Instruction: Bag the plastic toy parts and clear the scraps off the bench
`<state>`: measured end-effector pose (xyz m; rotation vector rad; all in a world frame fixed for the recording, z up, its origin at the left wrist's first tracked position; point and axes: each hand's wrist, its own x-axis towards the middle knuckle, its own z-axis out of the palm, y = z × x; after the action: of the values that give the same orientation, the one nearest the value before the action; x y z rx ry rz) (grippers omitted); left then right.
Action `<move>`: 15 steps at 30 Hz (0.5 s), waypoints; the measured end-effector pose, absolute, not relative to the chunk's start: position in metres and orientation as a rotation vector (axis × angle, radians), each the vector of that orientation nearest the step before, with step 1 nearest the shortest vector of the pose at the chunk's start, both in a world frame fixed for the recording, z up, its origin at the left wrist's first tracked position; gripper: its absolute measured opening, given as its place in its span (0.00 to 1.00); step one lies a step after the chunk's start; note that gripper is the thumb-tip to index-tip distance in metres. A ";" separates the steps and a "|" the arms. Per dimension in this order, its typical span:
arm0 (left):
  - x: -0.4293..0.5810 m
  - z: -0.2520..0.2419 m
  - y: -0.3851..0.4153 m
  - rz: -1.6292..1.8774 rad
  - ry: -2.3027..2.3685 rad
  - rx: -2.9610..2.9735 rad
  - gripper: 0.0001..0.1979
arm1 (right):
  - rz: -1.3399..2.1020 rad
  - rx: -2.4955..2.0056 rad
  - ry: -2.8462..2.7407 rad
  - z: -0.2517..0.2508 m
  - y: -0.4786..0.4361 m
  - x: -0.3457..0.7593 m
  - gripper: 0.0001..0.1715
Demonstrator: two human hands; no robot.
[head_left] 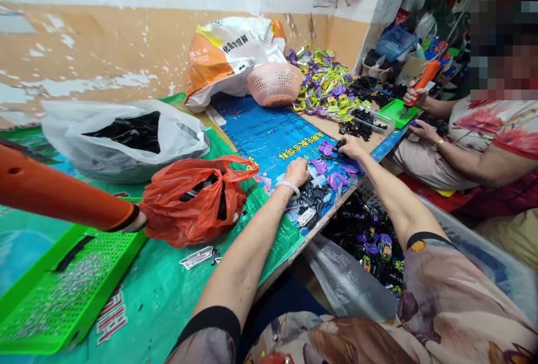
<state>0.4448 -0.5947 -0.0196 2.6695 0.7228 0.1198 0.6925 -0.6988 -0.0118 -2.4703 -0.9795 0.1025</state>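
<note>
On the blue sheet, my left hand (296,172) rests with bent fingers beside a pile of small black parts (311,191); its fingertips face away, and what they hold, if anything, is hidden. Further right, my right hand (352,147) has its fingers closed on a small black part (337,148) near the purple pieces. Several purple pieces (336,180) lie between and in front of my hands. A silvery plate (306,217) lies near the table's edge, below the black parts.
An orange electric screwdriver (63,182) reaches in from the left above a green basket (101,274) of screws. Red (193,201) and white (126,140) bags stand left. A pink basket (274,85) is behind. At right, another person holds an orange tool (425,77). An open bag of parts (365,241) is below.
</note>
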 end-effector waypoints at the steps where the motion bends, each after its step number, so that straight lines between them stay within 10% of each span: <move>1: 0.443 -0.020 -0.594 0.121 0.727 2.661 0.13 | 0.114 -2.382 -0.931 -0.011 -0.698 0.695 0.14; 7: 0.433 -0.021 -0.590 0.130 0.695 2.625 0.18 | 0.271 -2.017 -0.763 0.003 -0.704 0.708 0.20; 15: 0.430 -0.024 -0.584 0.227 0.671 2.578 0.14 | 0.154 -2.654 -0.939 -0.003 -0.701 0.698 0.22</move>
<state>0.4302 -0.5839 -0.0240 2.5784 0.6710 0.2274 0.6981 -0.7015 -0.0030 -2.6535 -0.9388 0.1544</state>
